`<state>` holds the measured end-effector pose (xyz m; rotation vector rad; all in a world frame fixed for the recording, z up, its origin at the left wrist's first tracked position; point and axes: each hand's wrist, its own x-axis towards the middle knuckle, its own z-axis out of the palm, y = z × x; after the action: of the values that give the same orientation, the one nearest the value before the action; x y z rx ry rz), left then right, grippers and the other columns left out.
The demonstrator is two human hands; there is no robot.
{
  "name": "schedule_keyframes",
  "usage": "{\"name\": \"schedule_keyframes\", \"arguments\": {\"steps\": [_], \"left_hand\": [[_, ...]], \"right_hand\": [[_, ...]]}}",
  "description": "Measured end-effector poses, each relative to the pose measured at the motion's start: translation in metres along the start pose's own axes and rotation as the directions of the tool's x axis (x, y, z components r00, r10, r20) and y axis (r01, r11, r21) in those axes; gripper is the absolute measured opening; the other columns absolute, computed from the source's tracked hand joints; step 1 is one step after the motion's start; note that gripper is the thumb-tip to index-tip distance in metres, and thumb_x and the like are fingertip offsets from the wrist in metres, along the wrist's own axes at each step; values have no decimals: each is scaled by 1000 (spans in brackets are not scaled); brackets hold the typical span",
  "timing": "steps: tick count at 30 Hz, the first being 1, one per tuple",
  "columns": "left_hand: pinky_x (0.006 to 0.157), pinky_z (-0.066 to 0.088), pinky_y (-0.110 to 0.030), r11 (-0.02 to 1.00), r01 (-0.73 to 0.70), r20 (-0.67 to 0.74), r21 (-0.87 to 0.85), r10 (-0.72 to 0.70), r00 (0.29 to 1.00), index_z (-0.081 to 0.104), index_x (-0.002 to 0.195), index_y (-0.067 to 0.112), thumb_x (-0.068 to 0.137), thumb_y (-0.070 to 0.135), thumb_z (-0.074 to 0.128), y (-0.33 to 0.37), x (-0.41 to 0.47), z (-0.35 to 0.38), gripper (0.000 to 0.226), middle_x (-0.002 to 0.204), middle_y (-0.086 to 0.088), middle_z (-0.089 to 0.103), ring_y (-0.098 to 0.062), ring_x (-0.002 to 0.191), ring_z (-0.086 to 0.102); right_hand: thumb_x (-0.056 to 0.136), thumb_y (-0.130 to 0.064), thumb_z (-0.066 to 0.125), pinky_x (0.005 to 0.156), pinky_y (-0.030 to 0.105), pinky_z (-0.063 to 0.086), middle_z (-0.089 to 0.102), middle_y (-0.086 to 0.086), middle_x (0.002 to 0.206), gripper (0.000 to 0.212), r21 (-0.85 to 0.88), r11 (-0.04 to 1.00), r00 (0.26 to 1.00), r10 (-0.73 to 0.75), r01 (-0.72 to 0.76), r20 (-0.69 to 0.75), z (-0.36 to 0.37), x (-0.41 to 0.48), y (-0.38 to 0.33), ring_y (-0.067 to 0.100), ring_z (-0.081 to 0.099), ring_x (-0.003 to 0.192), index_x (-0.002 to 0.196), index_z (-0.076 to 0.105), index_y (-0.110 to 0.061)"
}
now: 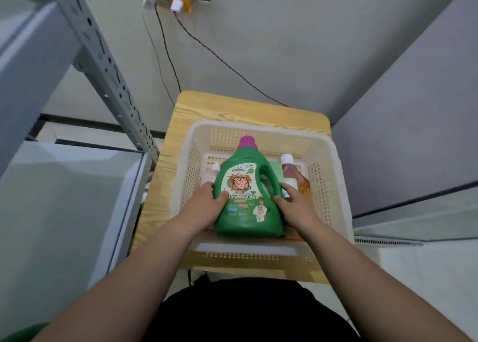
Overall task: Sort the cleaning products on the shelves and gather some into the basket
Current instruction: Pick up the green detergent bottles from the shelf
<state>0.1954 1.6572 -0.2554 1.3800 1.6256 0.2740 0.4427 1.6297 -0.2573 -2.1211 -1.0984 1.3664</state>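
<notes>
Left hand (210, 203) and right hand (296, 205) grip the green detergent jug (248, 199) from both sides, fingers (208, 186) curled round its body and handle edge. Jug is upright inside the white basket (324, 186); whether it's set down or just above the bottom, can't tell. Brown bottle (297, 180) and pale bottle (210, 172) already in there. Basket sits on the wooden desk (159, 186). Gathering partly done. Shelf sorting can't be judged, as only the shelf upright (103, 64) shows.

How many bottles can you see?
3: the green jug in the middle, an orange bottle right of it, a pale bottle left of it. Others may be hidden behind it.
</notes>
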Motion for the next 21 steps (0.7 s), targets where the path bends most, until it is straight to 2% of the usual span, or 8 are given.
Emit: {"name": "schedule_keyframes", "arguments": {"steps": [3, 5, 8, 10, 12, 17, 19, 21], "left_hand": [[78, 52, -34, 1000, 12, 4, 20, -12, 1000, 56, 126, 11, 98, 38, 58, -4, 11, 0, 39, 118, -10, 67, -24, 96, 65], [96, 52, -41, 995, -41, -23, 96, 43, 999, 49, 139, 13, 98, 39, 57, -4, 12, 2, 49, 132, -13, 57, -27, 112, 61], [121, 25, -46, 918, -266, -34, 294, 288, 957, 22, 160, 20, 99, 48, 52, -3, 2, 15, 74, 160, -11, 25, -29, 148, 25], [126, 9, -46, 833, -371, 52, 411, 385, 922, 12, 164, 25, 98, 57, 41, -1, -3, 27, 79, 171, -8, 5, -25, 157, -2], [127, 3, -46, 805, -382, 95, 455, 383, 919, 9, 165, 26, 96, 59, 34, -1, -6, 36, 80, 172, -9, -4, -23, 157, -16], [127, 4, -47, 780, -325, 69, 534, 343, 937, 9, 165, 24, 104, 50, 39, 10, -13, 36, 73, 172, -10, -2, -25, 158, -11], [127, 5, -48, 769, -272, 37, 578, 309, 950, 11, 165, 23, 105, 47, 36, 19, -24, 39, 69, 172, -12, 5, -32, 158, -2], [127, 13, -48, 778, -243, -21, 579, 312, 950, 19, 164, 22, 105, 46, 38, 30, -46, 45, 66, 169, -11, 21, -35, 156, 14]], "right_hand": [[103, -43, 52, 80, 34, 54, 68, 1, 132, 53, -231, 971, 996, -73, 61, -42, 5, -2, 1, 21, 65, 106, 154, 38, -40], [102, -52, 42, 91, 38, 51, 57, 0, 148, 56, -396, 904, 977, -204, 162, -66, 8, -6, 4, 24, 58, 125, 156, 35, -39], [93, -76, 22, 118, 44, 29, 21, -5, 169, 72, -557, 770, 937, -346, 312, 47, 14, -17, 12, 19, 26, 152, 158, 18, -46], [94, -78, 19, 114, 34, 10, 4, -7, 172, 71, -593, 710, 917, -372, 379, 141, 17, -21, 17, 13, 6, 156, 158, 7, -52], [98, -75, 21, 110, 34, 7, -4, -6, 172, 65, -603, 694, 915, -356, 393, 187, 18, -22, 23, 14, 0, 157, 157, 0, -57], [99, -74, 24, 125, 47, 12, -11, 0, 173, 71, -556, 708, 899, -304, 435, 316, 8, -16, 16, 26, 0, 159, 159, -6, -51], [94, -81, 18, 125, 51, 11, -6, 0, 173, 76, -607, 639, 877, -282, 474, 388, -2, -18, 11, 29, -3, 159, 158, -8, -51], [88, -86, 12, 124, 53, 17, 8, 3, 173, 82, -634, 548, 838, -330, 545, 435, -17, -26, 8, 30, 3, 159, 160, 3, -49]]}}
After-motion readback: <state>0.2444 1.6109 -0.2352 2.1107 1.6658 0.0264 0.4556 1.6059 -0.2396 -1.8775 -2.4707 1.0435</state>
